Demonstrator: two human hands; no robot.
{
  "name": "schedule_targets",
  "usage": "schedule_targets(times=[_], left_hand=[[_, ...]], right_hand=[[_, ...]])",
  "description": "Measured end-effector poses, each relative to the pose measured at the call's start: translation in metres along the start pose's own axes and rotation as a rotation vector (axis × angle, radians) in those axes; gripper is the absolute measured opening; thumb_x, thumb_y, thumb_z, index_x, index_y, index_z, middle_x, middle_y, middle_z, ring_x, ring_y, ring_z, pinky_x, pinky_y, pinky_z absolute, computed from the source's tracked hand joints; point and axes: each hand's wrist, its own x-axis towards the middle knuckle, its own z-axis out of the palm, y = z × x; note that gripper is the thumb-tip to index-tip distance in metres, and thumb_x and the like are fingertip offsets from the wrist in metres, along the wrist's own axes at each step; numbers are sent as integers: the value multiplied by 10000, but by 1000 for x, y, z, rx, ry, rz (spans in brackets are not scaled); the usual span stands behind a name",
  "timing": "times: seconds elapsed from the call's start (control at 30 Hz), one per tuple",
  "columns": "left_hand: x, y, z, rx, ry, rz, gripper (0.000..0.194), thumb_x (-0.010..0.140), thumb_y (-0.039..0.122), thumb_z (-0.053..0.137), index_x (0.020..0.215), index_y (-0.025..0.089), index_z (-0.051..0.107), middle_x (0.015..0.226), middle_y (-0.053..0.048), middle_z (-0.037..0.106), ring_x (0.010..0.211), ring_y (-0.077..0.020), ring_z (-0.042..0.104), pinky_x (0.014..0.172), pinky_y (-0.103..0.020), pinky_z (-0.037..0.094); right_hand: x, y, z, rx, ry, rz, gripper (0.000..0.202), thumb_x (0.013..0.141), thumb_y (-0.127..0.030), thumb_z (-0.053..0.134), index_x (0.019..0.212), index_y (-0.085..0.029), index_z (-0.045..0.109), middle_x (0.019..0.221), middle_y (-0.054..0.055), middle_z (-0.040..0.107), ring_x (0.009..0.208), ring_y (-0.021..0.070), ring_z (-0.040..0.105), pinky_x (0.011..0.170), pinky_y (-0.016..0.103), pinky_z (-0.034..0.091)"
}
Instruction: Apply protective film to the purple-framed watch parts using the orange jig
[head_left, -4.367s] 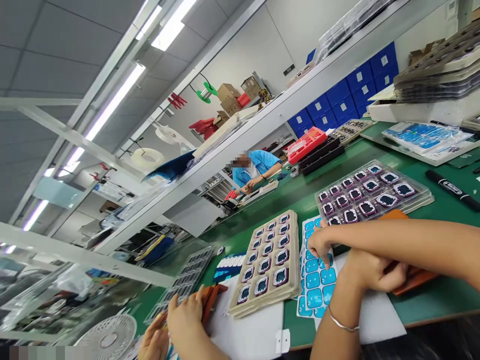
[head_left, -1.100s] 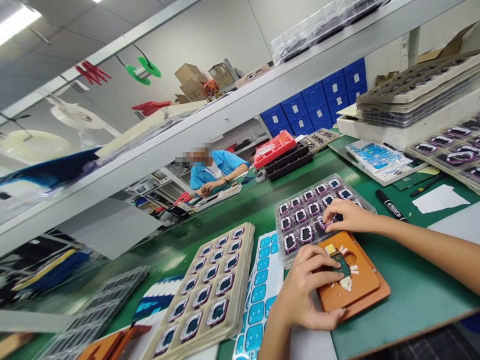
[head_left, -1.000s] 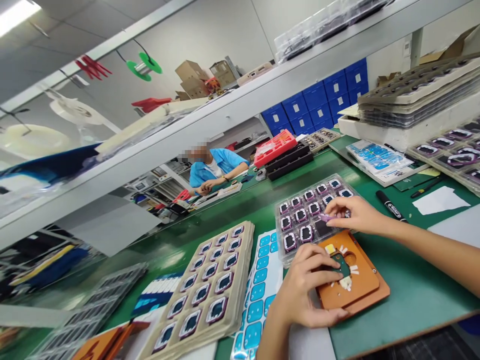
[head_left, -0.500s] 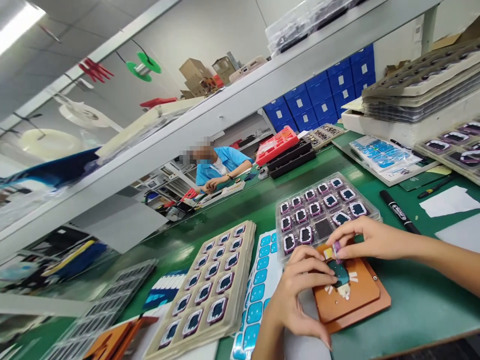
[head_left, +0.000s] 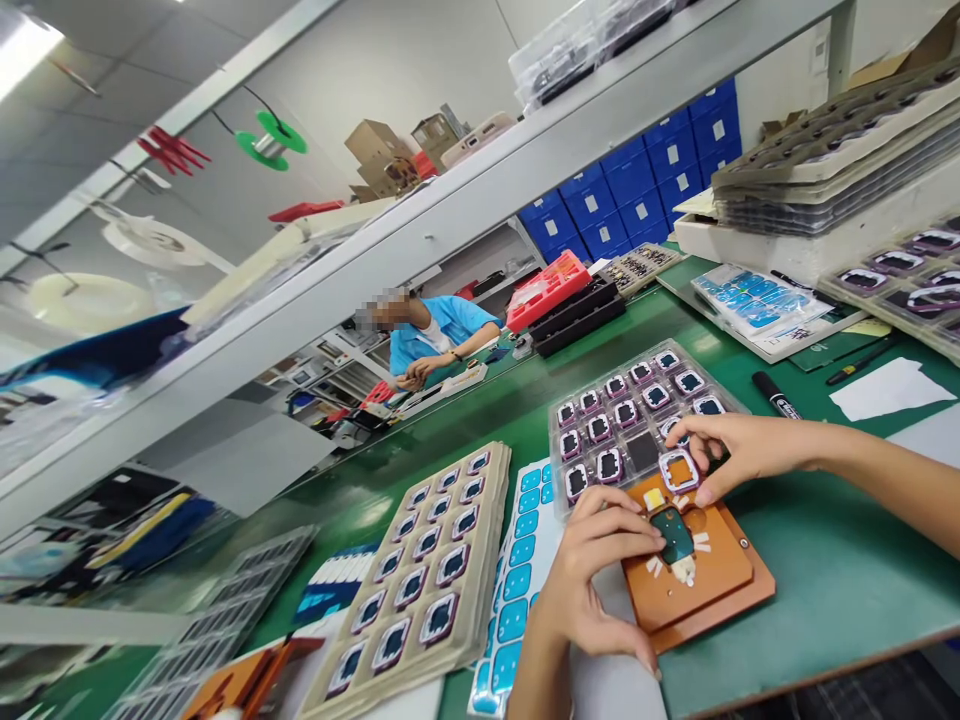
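An orange fixture plate [head_left: 716, 585] lies on the green bench in front of me, with a dark green part [head_left: 673, 533] seated in its middle. My left hand [head_left: 592, 585] rests on the plate's left side, fingertips at the green part. My right hand [head_left: 739, 452] pinches a small purple-rimmed square frame [head_left: 678, 470] just above the plate's far edge. Behind it stands a clear blister tray [head_left: 570, 425] of the same purple frames, with one pocket empty.
A beige tray stack [head_left: 495, 540] of purple frames lies at the left, beside a sheet of blue stickers [head_left: 517, 590]. A black marker [head_left: 776, 395], white paper [head_left: 889, 388] and more tray stacks [head_left: 825, 170] sit at the right. A person in blue works farther along the bench [head_left: 439, 335].
My right hand lifted a purple frame out of the clear tray and carried it to the orange plate, turning it flat. My left hand has stayed on the plate.
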Motion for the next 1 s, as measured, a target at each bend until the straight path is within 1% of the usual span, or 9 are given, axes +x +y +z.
schedule_targets(times=[0.2,0.33,0.4,0.53,0.67,0.73,0.8,0.9,1.0], left_hand=[[2,0,0,48,34,30,683,720,769,642,1098,202,680,954,-67,728,949,-230,594,848,-418,496],[4,1,1,102,63,37,604,771,706,647,1078,188,685,943,-78,729,947,-236,595,825,-419,512],[4,1,2,140,92,40,513,804,630,671,1067,190,684,951,-69,729,954,-227,591,824,-407,518],[5,0,4,232,159,21,220,888,380,677,1021,205,679,939,-32,730,939,-200,574,805,-373,516],[6,0,5,301,203,-17,118,892,267,672,988,199,680,961,-32,724,929,-191,576,804,-364,511],[6,0,4,330,214,-33,99,890,250,672,972,194,682,982,-41,721,926,-191,575,805,-366,509],[7,1,4,344,210,-51,96,883,247,680,962,191,683,996,-49,717,928,-195,574,803,-367,511],[7,1,5,339,189,-70,127,869,259,701,974,189,683,999,-53,717,940,-202,578,808,-373,518],[7,0,7,351,176,-87,158,874,253,695,1016,185,684,1031,-62,715,969,-210,578,823,-382,523]], right_hand=[[1,3,-3,-262,80,-55,556,630,-564,806,1033,-191,722,905,31,494,740,150,476,635,262,386],[3,5,-5,-218,91,-119,539,689,-617,738,996,-175,751,977,70,559,793,176,544,720,304,437],[5,6,-6,-202,124,-157,521,693,-636,723,900,-159,757,942,71,575,792,180,553,733,312,439],[6,3,-3,-249,140,-266,451,735,-617,713,781,-169,750,875,53,565,760,170,547,692,302,427],[0,-1,6,-366,157,-396,353,833,-538,679,772,-197,747,1023,65,558,931,206,554,854,350,423],[-2,-2,11,-413,139,-449,310,860,-491,677,761,-201,727,1119,66,566,1100,247,509,968,386,373],[-2,-3,15,-428,104,-483,274,865,-450,691,762,-196,698,1149,62,573,1160,258,471,1001,400,347],[-1,-3,18,-439,88,-495,244,859,-411,712,800,-180,658,1005,47,580,997,211,520,900,354,386],[-1,-4,19,-456,129,-479,306,819,-445,750,837,-165,627,873,23,561,833,175,512,748,297,385]])
